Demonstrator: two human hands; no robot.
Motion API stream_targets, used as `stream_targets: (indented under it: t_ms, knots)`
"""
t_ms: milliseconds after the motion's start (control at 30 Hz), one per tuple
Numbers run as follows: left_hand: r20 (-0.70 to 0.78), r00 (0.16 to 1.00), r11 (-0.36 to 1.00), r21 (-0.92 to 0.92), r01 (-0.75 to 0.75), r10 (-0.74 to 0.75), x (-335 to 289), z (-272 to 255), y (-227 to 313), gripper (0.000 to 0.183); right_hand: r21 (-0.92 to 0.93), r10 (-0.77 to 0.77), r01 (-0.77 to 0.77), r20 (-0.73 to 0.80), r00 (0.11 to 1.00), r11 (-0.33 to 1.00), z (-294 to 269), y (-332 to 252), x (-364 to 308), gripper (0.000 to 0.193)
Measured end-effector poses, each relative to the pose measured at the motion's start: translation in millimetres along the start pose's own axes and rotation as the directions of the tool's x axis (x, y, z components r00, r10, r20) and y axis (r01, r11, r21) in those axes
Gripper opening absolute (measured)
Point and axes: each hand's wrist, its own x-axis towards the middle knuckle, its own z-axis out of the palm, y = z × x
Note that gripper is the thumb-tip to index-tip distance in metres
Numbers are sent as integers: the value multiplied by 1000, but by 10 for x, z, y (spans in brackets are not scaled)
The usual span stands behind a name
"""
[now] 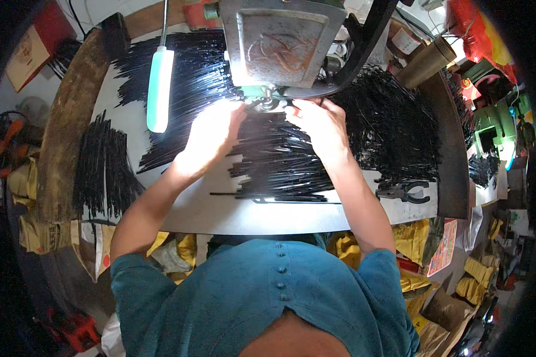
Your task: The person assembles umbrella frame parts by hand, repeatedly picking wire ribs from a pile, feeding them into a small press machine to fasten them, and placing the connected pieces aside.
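Middle pile of thin black rods [283, 163] lies on the table [262, 223] between the forearms, on the person's side of the machine's metal fitting [268, 102]; right hand [324, 125] is nearer, its wrist over the pile's right end, left hand [215, 130] just off the left ends. Rods' long axis runs roughly left-right across the person's front, loose ends pointing left. Both hands' fingers sit close in at the fitting, one set per side, right thumb and forefinger narrow; glare, can't tell if either grips a rod.
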Motion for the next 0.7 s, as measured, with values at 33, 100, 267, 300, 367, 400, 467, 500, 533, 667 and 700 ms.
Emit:
stream_targets:
  t_ms: [33, 100, 267, 300, 367, 400, 467, 500, 533, 667, 700]
  knots:
    - [94, 984, 987, -50, 155, -149, -1, -108, 50, 20, -30, 68, -67, 33, 997, 997, -24, -12, -5, 15]
    - [643, 524, 377, -366, 851, -559, 53, -336, 93, 16, -64, 287, -285, 30, 957, 957, 3, -129, -26, 12]
    - [798, 415, -138, -515, 846, -437, 10, -321, 529, 19, -61, 326, -327, 359, 875, 943, 43, -28, -124, 7]
    - [840, 385, -248, -495, 833, -381, -5, -247, 577, 20, 28, 378, -406, 313, 871, 913, 105, -42, -162, 7]
    - [814, 472, -232, -558, 797, -338, -47, -179, 659, 23, -6, 335, -350, 303, 892, 937, 253, -108, -206, 8]
    - [800, 502, -223, -582, 782, -330, -57, -198, 659, 24, 21, 336, -366, 349, 875, 931, 249, -92, -188, 8]
    - [824, 439, -150, -515, 844, -358, -17, -284, 679, 23, 11, 354, -385, 372, 858, 923, 266, -127, -166, 10]
    - [816, 436, -156, -521, 839, -379, -71, -317, 686, 23, -8, 390, -418, 380, 839, 908, 280, -151, -163, 12]
    - [659, 577, 222, -545, 808, -483, -119, -353, 706, 22, -3, 386, -416, 374, 843, 909, 287, -171, -177, 12]
    - [-22, 968, 933, 262, 248, -251, -393, -590, 508, 13, -13, 370, -379, 255, 893, 925, 200, -207, -162, 11]
    - [-165, 889, 859, 234, 456, -427, -433, -658, 373, 25, 13, 402, -412, 185, 897, 911, 124, -210, -144, 10]
